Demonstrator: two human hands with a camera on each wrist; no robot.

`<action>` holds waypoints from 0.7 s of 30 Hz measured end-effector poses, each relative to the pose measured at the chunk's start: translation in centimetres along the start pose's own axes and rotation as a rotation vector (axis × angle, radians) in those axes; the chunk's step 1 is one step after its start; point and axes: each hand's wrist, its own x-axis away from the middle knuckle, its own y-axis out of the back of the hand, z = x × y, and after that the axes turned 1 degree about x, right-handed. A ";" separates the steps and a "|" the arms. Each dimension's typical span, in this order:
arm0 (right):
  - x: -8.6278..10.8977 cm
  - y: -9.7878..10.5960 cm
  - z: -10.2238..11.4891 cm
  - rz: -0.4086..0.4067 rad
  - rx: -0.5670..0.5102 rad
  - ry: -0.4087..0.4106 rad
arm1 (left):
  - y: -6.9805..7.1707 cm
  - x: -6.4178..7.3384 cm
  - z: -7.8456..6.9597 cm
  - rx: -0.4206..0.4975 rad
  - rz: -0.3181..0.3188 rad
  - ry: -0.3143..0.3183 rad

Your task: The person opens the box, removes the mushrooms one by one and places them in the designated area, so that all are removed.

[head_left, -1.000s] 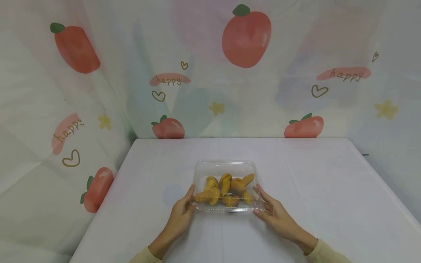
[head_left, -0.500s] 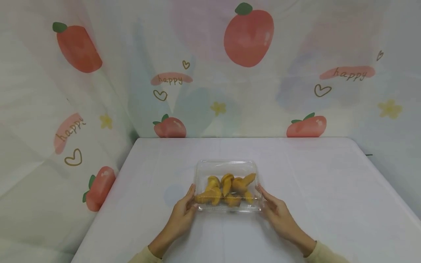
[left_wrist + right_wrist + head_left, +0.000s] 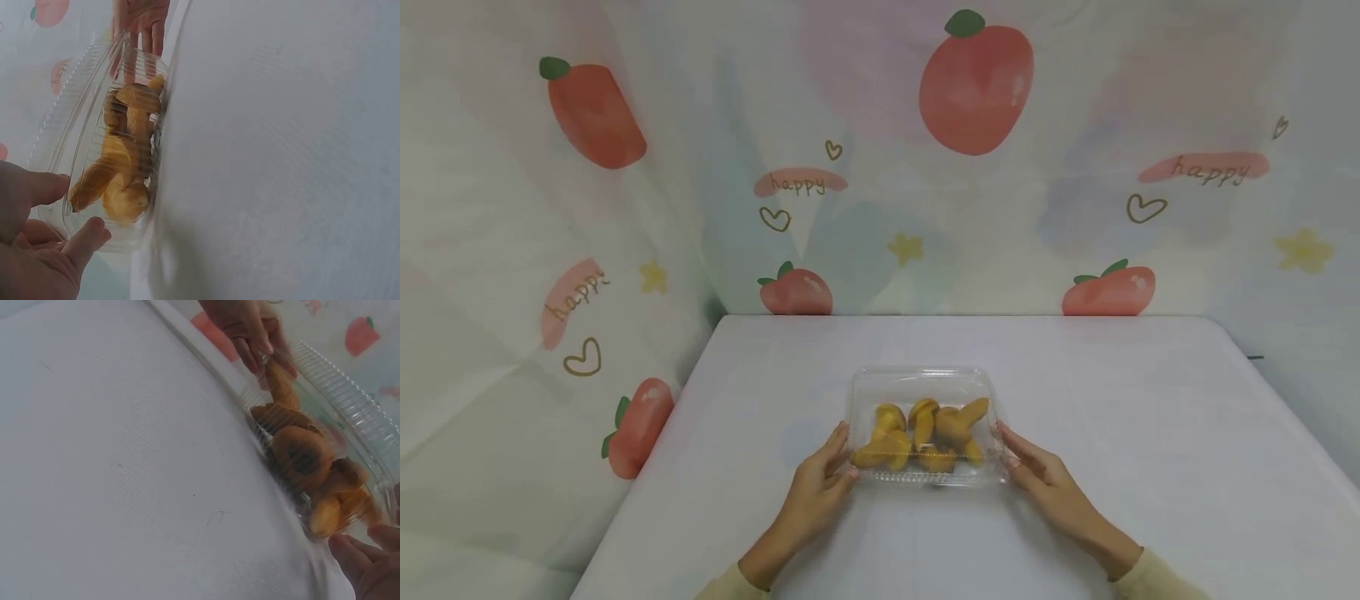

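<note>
A clear plastic clamshell box [image 3: 925, 383] with a ridged rim lies on the white table, lid down. Several yellow-brown mushrooms [image 3: 922, 425] show through it, heaped toward its front half. My left hand [image 3: 818, 483] grips the box's left end, the thumb and fingers spread along its edge in the left wrist view. At the opposite end, my right hand [image 3: 1052, 492] holds the right side with its thumb near the front corner. The right wrist view shows these right fingers [image 3: 353, 559] close against the box wall; part of that hand is cut off by the frame.
A white cloth covers the table [image 3: 760, 375]. Behind and to the left hangs a pale curtain [image 3: 865, 83] printed with red fruit, hearts and lettering. A thin dark object [image 3: 1255, 357] sticks out past the table's right edge.
My right thumb has shifted from the box's front right corner to its side. The whole head view has slid slightly, with box and hands a little further right in it.
</note>
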 end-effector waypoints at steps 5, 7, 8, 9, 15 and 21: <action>-0.2 0.5 0.3 0.039 -0.017 -0.003 | 0.5 -0.1 0.0 0.010 0.003 -0.011; -0.1 0.5 0.5 0.044 -0.016 -0.008 | 0.6 -0.1 0.2 0.014 0.002 -0.008; -0.1 0.6 0.6 0.046 -0.019 -0.010 | 0.7 -0.1 0.3 0.014 0.000 -0.007; -0.1 0.6 0.6 0.049 -0.020 -0.009 | 0.8 -0.1 0.3 0.018 0.000 -0.006; 0.0 0.6 0.7 0.059 -0.025 0.004 | 1.0 -0.2 0.6 -0.015 -0.002 -0.008; -0.1 0.9 1.0 0.064 -0.005 0.000 | 1.3 -0.1 0.4 -0.057 -0.006 -0.021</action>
